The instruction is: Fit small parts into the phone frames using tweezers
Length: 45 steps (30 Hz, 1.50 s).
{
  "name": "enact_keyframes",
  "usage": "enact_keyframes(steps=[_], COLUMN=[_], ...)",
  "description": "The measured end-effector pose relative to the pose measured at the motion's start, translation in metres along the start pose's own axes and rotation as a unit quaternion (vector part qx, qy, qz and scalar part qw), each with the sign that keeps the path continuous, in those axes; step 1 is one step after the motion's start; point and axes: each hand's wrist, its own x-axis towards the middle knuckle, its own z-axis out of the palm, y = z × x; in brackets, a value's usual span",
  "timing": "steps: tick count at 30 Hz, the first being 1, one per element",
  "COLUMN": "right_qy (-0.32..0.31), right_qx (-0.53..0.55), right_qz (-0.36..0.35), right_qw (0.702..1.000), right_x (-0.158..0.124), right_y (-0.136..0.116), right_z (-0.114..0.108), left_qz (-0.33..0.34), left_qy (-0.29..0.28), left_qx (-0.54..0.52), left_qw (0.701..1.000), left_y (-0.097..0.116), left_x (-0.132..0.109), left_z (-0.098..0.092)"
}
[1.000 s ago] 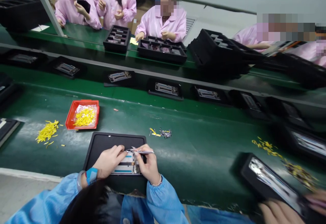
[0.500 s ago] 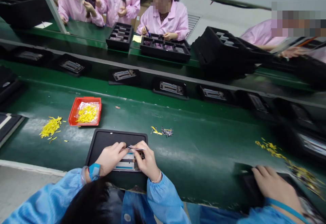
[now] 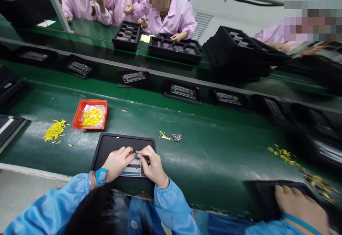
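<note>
Near right: neighbour's hand over a dark tray; contents hidden.
Device frame: flat on black tray, near part of green worktop; blue strips showing, far edge mostly covered by hands.
Left hand: over the frame's left end, fingers bent and bunched at the far edge; cannot tell if they pinch anything.
Right hand: over the right end, thumb and forefinger pinching a slim grey tool, perhaps tweezers.
Handling, my judgement: left fingers best kept firm beside the tool tip so the frame can't skate; tool low and shallow, small strokes, wary of scratching; right knuckles tipped back for a view.
Mid worktop: yellow-and-dark scraps to the right; yellow strips heaped left, beside red bin holding more.
Far: line of trayed frames; pink-coated workers beyond.
</note>
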Motion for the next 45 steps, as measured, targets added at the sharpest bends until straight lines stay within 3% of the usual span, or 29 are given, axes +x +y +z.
enact_keyframes(steps=[5,13,19,22,26,29,36,40,45], right_qy=[0.028,0.036,0.072,0.132,0.250,0.277,0.259,0.285,0.253], right_qx=[0.023,-0.036,-0.012,0.065,0.148,0.139,0.075,0.068,0.091], right_qz=[0.033,-0.017,0.017,0.076,0.126,0.134,0.152,0.204,0.248], right_qw=[0.999,0.999,0.997,0.986,0.948,0.941,0.951,0.934,0.931], right_x=[-0.002,-0.006,-0.006,-0.006,-0.009,-0.018,-0.045,-0.050,-0.055], right_y=[0.001,0.001,0.001,0.001,0.000,0.001,-0.003,-0.008,-0.011], right_z=[0.002,0.005,0.008,0.008,0.001,-0.006,-0.017,-0.021,-0.019], left_qz=[-0.010,-0.018,-0.108,-0.135,-0.132,-0.134,-0.132,-0.132,-0.130], left_qy=[-0.015,-0.012,0.006,0.013,0.018,0.014,0.005,0.025,0.026], left_qx=[-0.008,-0.010,-0.074,-0.114,-0.124,-0.117,-0.108,-0.129,-0.125], left_qw=[1.000,1.000,0.991,0.984,0.983,0.984,0.985,0.983,0.983], left_y=[-0.001,0.002,0.004,0.005,0.008,0.012,0.018,0.016,0.016], left_x=[-0.001,-0.002,0.002,0.006,0.009,0.009,0.004,0.001,0.000], left_z=[0.000,0.002,0.002,0.002,0.006,0.010,0.015,0.023,0.026])
